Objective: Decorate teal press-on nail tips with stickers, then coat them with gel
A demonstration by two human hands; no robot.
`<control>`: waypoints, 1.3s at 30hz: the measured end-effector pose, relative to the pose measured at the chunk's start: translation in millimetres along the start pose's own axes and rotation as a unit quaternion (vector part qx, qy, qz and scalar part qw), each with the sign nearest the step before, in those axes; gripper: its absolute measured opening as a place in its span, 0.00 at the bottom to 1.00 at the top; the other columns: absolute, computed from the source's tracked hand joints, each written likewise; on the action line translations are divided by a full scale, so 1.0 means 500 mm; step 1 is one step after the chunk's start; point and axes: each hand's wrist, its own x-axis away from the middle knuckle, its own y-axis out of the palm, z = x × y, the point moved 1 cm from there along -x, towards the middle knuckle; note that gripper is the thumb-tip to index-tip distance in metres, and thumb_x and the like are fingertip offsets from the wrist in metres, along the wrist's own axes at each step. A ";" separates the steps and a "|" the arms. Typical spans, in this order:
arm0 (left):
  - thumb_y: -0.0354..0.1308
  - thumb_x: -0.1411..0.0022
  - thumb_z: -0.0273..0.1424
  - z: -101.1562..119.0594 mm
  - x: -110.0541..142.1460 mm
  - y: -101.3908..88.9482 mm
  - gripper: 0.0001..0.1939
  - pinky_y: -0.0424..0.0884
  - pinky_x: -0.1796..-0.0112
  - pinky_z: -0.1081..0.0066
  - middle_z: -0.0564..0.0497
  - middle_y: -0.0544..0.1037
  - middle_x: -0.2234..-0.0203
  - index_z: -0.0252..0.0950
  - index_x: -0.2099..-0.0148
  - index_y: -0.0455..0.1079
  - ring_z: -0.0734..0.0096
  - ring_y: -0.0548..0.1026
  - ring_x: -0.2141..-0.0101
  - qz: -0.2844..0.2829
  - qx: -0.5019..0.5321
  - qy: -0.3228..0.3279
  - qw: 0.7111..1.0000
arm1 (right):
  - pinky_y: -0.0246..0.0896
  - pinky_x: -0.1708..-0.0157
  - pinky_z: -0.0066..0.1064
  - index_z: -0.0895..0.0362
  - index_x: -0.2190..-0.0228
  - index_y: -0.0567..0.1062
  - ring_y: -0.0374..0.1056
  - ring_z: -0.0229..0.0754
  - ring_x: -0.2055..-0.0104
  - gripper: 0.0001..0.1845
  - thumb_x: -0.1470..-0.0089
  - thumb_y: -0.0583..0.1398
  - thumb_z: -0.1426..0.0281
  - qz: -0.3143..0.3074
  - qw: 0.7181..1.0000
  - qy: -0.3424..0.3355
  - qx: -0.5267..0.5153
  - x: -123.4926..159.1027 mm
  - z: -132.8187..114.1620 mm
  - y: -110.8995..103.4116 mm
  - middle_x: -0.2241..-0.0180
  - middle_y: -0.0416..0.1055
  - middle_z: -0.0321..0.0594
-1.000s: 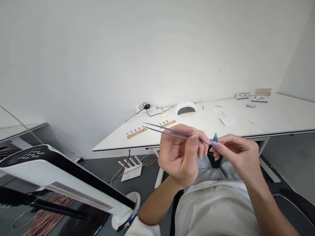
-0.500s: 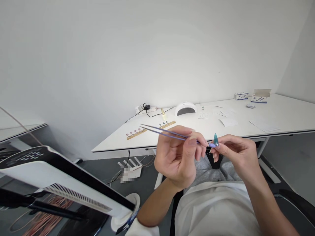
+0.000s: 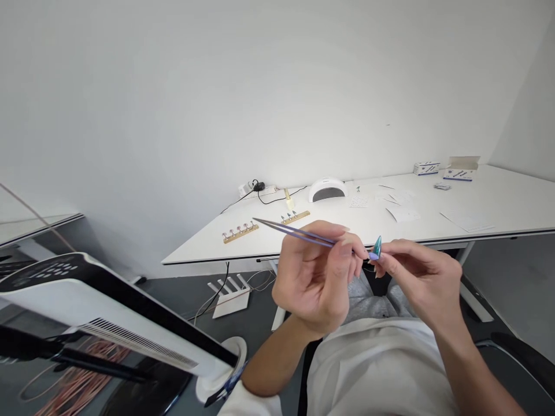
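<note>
Purple-blue tweezers (image 3: pixel 299 233) are pinched in my left hand (image 3: pixel 314 277), their thin tips pointing left and close together. Their rear end meets, or nearly meets, a teal pointed false nail (image 3: pixel 377 247); contact is hard to tell. My right hand (image 3: pixel 416 271) holds that nail upright between thumb and fingers, with its base hidden behind the fingertips. Beyond my left hand, a wooden strip (image 3: pixel 297 218) with several dark nails on little stands lies on the table, and left of it another strip (image 3: pixel 241 234) carries several pinkish pieces on stands.
A white nail lamp (image 3: pixel 328 189) stands on the white table (image 3: pixel 195 248) near the wall. Behind the strips is a small bottle (image 3: pixel 288 199). Paper sheets (image 3: pixel 403 214) and small boxes (image 3: pixel 460 169) lie to the right. A tower fan (image 3: pixel 130 318) leans into view at left.
The tweezers' two arms have come closer together, and their tips have shifted slightly right. The teal nail has turned a little in my right hand.
</note>
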 end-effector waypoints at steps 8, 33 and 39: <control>0.52 0.34 0.19 0.000 0.003 0.002 0.08 0.66 0.84 0.79 0.52 0.77 0.76 0.33 0.56 0.69 0.80 0.69 0.83 0.006 0.010 0.008 1.000 | 0.70 0.79 0.26 0.54 0.72 0.81 0.70 0.37 0.80 0.04 0.49 0.66 0.74 -0.029 0.991 0.069 -0.109 -0.005 0.013 -0.003 0.80 0.74 0.34; 0.52 0.31 0.26 0.000 0.008 0.003 0.05 0.66 0.86 0.77 0.52 0.80 0.74 0.36 0.56 0.69 0.77 0.72 0.82 0.008 0.074 0.006 0.997 | 0.71 0.78 0.25 0.53 0.69 0.83 0.71 0.36 0.78 0.04 0.46 0.67 0.73 -0.119 0.951 0.107 -0.266 -0.006 0.021 -0.010 0.77 0.77 0.37; 0.55 0.32 0.26 0.000 -0.003 -0.010 0.03 0.65 0.86 0.75 0.53 0.79 0.76 0.39 0.57 0.68 0.78 0.68 0.86 0.046 0.025 0.001 0.999 | 0.71 0.78 0.25 0.54 0.70 0.83 0.72 0.36 0.79 0.03 0.46 0.67 0.72 -0.121 0.954 0.121 -0.245 -0.019 0.025 -0.013 0.77 0.77 0.38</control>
